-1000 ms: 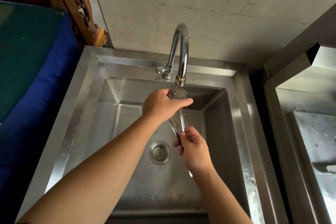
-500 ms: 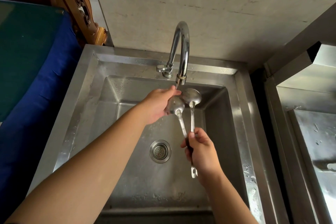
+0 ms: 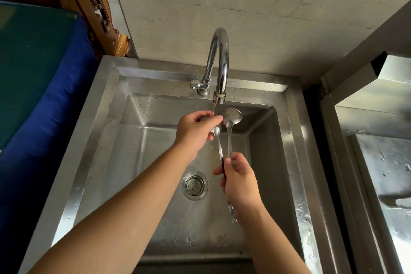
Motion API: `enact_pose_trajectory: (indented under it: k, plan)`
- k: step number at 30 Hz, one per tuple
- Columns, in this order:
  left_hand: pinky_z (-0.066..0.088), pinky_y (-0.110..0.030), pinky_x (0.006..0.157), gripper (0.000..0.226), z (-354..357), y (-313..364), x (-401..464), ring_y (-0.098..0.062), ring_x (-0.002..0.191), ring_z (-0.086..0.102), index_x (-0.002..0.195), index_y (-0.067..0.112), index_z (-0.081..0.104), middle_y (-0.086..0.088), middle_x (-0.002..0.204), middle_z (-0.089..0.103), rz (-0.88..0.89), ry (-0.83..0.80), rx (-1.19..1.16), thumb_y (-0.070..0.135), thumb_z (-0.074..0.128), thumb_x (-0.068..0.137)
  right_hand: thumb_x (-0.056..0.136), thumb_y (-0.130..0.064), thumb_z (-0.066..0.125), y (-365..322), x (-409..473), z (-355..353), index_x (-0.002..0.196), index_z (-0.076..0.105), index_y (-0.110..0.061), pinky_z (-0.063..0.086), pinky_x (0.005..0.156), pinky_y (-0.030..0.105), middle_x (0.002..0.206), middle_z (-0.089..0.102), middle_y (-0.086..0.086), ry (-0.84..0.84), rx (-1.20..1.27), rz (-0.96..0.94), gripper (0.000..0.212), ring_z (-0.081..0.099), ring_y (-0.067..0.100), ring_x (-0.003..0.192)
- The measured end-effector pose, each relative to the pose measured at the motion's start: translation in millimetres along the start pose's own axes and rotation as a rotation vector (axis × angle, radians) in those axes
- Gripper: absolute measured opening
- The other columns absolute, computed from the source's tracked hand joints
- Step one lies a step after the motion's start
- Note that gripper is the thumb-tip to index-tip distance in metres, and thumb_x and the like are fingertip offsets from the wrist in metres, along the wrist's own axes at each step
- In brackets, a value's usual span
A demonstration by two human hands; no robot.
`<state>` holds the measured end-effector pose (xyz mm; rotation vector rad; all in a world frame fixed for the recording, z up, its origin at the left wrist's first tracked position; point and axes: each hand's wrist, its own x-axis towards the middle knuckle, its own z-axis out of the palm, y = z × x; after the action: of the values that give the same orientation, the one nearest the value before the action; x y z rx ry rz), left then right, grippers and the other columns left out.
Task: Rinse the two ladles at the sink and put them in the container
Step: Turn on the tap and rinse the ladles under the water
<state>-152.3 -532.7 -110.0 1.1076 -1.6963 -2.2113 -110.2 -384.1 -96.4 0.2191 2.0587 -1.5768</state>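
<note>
Head view: two shiny steel ladles (image 3: pixel 230 118), bowls under faucet (image 3: pixel 219 62).

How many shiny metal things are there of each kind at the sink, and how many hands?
Ladles: 2, left one, right one
Tap: 1
Drain strainer: 1
Sink: 1
Hands: 2, left hand, right hand
Total: 7

Bare forearms, seemingly no sleeves
</note>
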Motion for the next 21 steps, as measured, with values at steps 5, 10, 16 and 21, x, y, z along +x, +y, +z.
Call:
enact_pose_trajectory:
  k: [5, 10, 16, 21]
  plan:
    - [0.044, -0.013, 0.039, 0.028, -3.8, 4.5, 8.5, -0.006, 0.032, 0.054, 0.074, 0.036, 0.077, 0.013, 0.065, 0.059, -0.055, 0.146, 0.073, 0.040, 0.058, 0.094, 0.102, -0.022, 0.046, -5.5, 0.1, 6.1, 0.092, 0.061, -0.018, 0.039, 0.046, 0.025, 0.071, 0.071, -0.001, -0.054, 0.006, 0.007, 0.018, 0.047, 0.009, 0.045]
    - [0.036, -0.017, 0.032, 0.027, -5.0, 9.4, 20.0, -0.006, 0.027, 0.043, 0.105, 0.029, 0.071, -0.003, 0.088, 0.068, -0.221, 0.161, -0.093, 0.026, 0.045, 0.105, 0.102, -0.024, 0.049, -10.3, -3.5, 1.3, 0.105, 0.067, -0.023, 0.048, 0.047, 0.032, 0.072, 0.071, 0.002, -0.130, 0.108, 0.006, 0.018, 0.054, 0.014, 0.049]
    - [0.031, -0.018, 0.030, 0.028, -18.2, 11.8, 9.9, -0.004, 0.035, 0.038, 0.086, 0.015, 0.067, 0.006, 0.048, 0.054, -0.427, -0.080, -0.445, 0.037, 0.056, 0.100, 0.103, -0.024, 0.048, -13.0, -14.3, -3.6, 0.109, 0.068, -0.032, 0.059, 0.052, 0.040, 0.073, 0.072, 0.002, -0.255, 0.163, 0.023, 0.022, 0.059, 0.018, 0.053]
    - [0.031, -0.015, 0.030, 0.035, -25.2, 15.7, 2.3, -0.002, 0.033, 0.040, 0.086, 0.017, 0.059, 0.009, 0.042, 0.044, -0.449, -0.322, -0.671, 0.047, 0.049, 0.100, 0.102, -0.026, 0.051, -17.0, -25.3, -7.8, 0.107, 0.069, -0.038, 0.042, 0.043, 0.028, 0.071, 0.067, 0.003, -0.256, 0.150, -0.019, 0.022, 0.048, 0.010, 0.048]
